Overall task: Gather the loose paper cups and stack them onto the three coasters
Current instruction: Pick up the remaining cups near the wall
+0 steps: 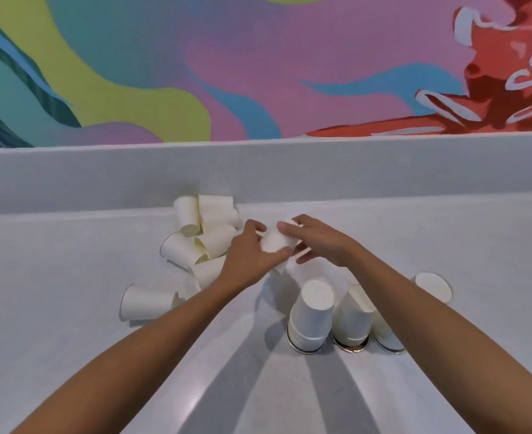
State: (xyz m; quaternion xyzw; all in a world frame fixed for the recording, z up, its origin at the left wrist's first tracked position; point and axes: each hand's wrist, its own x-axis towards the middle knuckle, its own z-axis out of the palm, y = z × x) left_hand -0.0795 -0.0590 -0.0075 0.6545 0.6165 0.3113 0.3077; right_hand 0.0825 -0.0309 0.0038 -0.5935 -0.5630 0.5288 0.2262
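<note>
paper-cup tidy-up, partly done. on the near right of the grey counter (70, 308), a tall stack of upturned cups (313, 311) standing on the first coaster (302, 348), with a shorter stack (354, 319) just beside it on the second coaster (354, 348). third coaster (388, 341) half hidden behind the right forearm, seemingly bare, though hard to tell from this angle.

left to gather: a heap of loose cups (195, 245) lying on their sides at the back left, close against the counter's raised back edge; one stray cup (148, 302) nearer the front; one more cup (433, 288) well apart on the far right, beyond the right forearm.

both arms stretched forward, meeting above the counter between heap and stacks. left hand (249, 258) curled round a white held cup (272, 242) from the near side, thumb and fingers wrapping its wall. right hand (324, 242) palm down, fingertips pinching the same cup from the far side. cup base turned toward the camera, raised off the surface, just right of the heap and behind the stacks. bright painted mural (258, 73) on the wall behind.
</note>
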